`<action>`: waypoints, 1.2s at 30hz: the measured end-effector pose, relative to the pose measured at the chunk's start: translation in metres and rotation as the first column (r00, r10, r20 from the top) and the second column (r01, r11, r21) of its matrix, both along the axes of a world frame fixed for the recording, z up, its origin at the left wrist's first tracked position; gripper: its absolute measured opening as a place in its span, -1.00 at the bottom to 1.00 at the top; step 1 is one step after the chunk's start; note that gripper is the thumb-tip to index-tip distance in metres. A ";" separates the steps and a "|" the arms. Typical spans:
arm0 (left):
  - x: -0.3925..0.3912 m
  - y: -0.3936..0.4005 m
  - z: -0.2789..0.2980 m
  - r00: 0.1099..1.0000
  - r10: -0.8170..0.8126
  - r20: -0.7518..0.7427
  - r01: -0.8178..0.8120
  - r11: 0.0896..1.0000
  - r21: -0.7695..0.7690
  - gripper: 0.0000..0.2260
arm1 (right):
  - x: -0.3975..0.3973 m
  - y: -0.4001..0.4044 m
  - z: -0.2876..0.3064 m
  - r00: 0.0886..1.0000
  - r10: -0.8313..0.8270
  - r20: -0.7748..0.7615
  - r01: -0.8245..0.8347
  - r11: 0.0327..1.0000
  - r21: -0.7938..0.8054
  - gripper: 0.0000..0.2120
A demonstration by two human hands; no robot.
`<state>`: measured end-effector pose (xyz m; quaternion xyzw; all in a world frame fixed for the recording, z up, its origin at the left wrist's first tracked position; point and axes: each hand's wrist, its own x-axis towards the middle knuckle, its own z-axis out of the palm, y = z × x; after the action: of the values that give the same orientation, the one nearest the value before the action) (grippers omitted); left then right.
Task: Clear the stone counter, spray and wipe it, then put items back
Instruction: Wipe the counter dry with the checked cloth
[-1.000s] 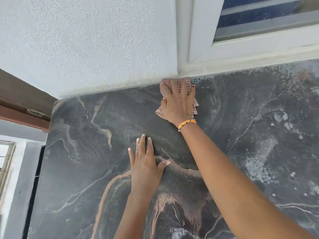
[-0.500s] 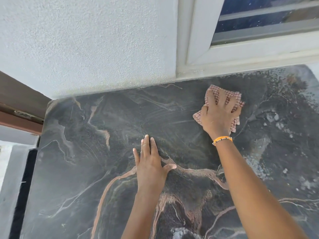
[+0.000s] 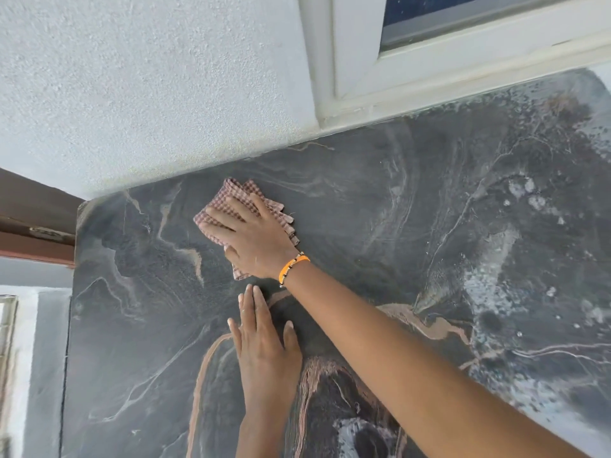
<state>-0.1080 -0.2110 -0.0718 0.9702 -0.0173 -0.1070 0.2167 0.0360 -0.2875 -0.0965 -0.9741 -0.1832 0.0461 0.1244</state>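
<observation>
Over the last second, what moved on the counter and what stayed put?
The right hand swept the checked cloth from the back edge by the window frame rightward, then back left toward the counter's left end. Its fingers stay spread flat on the cloth. The left hand stays flat on the stone; whitish spray residue remains at right.

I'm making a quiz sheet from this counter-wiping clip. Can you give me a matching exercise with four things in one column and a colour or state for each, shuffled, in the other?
Things:
1. cloth
2. left hand
3. bracelet
4. right hand

States:
A. orange, round the wrist
B. flat on bare stone, holding nothing
C. checked, folded, lying on the counter
D. pressing down on the cloth

Pairs: 1-C, 2-B, 3-A, 4-D
</observation>
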 end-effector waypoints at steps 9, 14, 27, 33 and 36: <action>-0.007 -0.027 -0.001 0.991 -0.115 -0.066 0.121 0.989 0.082 -0.21 | -0.065 -0.184 -0.009 0.851 -0.524 0.047 0.524 0.851 -0.001 -0.49; -0.003 -0.027 0.001 0.991 -0.121 -0.061 0.128 0.983 0.131 -0.19 | -0.120 -0.243 -0.012 0.576 -0.817 0.017 0.817 0.576 -0.024 -0.50; -0.031 0.045 0.014 0.996 0.027 0.086 -0.018 0.995 -0.100 -0.45 | -0.100 0.000 0.003 0.862 -0.502 -0.064 0.505 0.862 0.048 -0.45; -0.056 0.075 0.018 0.996 0.074 0.054 -0.064 0.984 -0.167 -0.36 | -0.155 0.056 0.002 0.998 0.000 -0.058 -0.002 0.999 -0.034 -0.48; -0.069 0.073 0.014 1.000 -0.011 0.006 0.011 0.988 -0.153 -0.42 | -0.180 0.006 -0.001 0.999 -0.047 -0.003 0.047 0.997 -0.063 -0.48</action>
<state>-0.1767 -0.1379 -0.0582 0.9509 -0.0314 -0.1042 0.2897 -0.1440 -0.2812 -0.0972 -0.9814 -0.1585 0.0512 0.0951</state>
